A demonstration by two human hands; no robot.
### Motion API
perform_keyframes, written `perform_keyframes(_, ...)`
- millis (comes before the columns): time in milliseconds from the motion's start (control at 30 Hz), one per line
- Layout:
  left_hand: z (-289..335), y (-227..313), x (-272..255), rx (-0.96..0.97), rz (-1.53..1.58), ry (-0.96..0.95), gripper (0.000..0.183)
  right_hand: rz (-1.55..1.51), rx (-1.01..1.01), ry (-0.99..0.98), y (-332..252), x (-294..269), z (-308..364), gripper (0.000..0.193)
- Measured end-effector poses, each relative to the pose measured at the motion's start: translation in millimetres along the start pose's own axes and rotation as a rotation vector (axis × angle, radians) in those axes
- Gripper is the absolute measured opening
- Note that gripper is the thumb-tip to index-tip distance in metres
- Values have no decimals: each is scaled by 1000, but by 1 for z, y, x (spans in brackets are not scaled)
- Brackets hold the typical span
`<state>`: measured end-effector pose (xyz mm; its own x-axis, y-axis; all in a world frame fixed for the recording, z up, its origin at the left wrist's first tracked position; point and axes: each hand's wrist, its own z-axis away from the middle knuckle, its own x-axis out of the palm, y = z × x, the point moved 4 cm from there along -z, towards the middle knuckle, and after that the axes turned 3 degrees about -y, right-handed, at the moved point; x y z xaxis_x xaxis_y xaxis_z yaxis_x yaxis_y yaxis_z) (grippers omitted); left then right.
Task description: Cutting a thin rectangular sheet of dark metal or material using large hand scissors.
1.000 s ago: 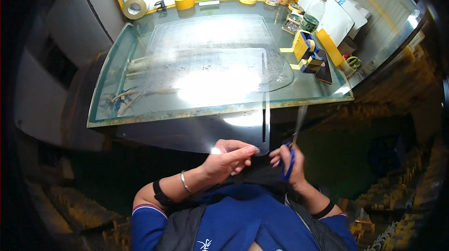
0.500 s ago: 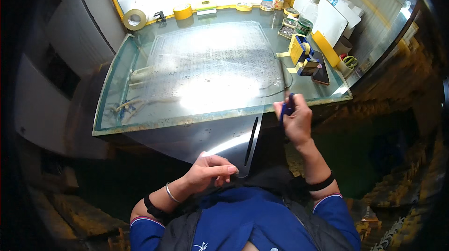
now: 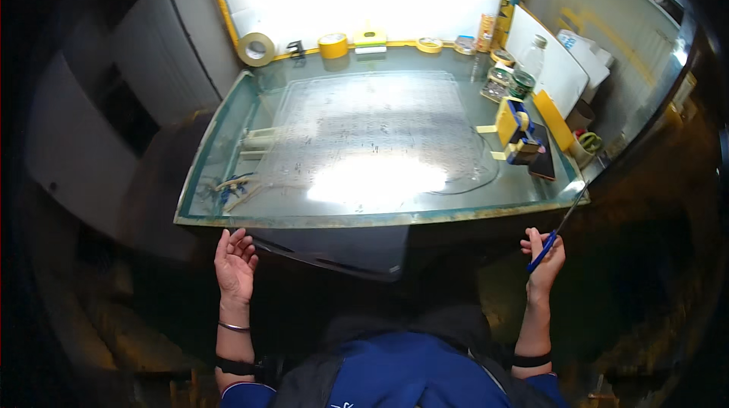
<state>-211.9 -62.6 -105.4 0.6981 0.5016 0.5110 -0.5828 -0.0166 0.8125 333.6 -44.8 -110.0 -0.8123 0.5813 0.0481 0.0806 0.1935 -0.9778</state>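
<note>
A large clear printed film sheet (image 3: 364,123) lies on the glass-topped light table (image 3: 531,194). One end of a clear sheet (image 3: 353,248) hangs below the table's front edge, with a dark slot along it. My left hand (image 3: 235,267) is raised palm up at the front left edge, fingers apart and holding nothing. It is close to the left end of the hanging part. Off the front right corner, my right hand (image 3: 545,264) grips a pair of scissors (image 3: 552,243) by the blue handles. Their blades point up and to the right.
On the table's right stand a yellow and blue tape dispenser (image 3: 515,131), a dark phone (image 3: 542,153) and a clear bottle (image 3: 529,66). Tape rolls, among them a yellow roll (image 3: 332,46), line the back. Some cords (image 3: 237,191) show at the left end.
My hands have moved apart, the left one leftward and off the sheet, the right one rightward and down with the scissors. The hanging sheet end sits higher and nearer the table edge.
</note>
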Motion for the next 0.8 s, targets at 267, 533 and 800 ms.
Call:
perform_keyframes(267, 24, -41, 21, -170, -105, -120, 24, 25, -4, -203, -8, 52, 20, 18)
perform_keyframes(533, 27, 12, 34, 72, -478, -180, 41, 85, 44, -295, -2, 54, 29, 16)
perform_keyframes(800, -15, 44, -11, 12, -538, -330, 38, -55, 355, -587, -3, 100, 47, 21)
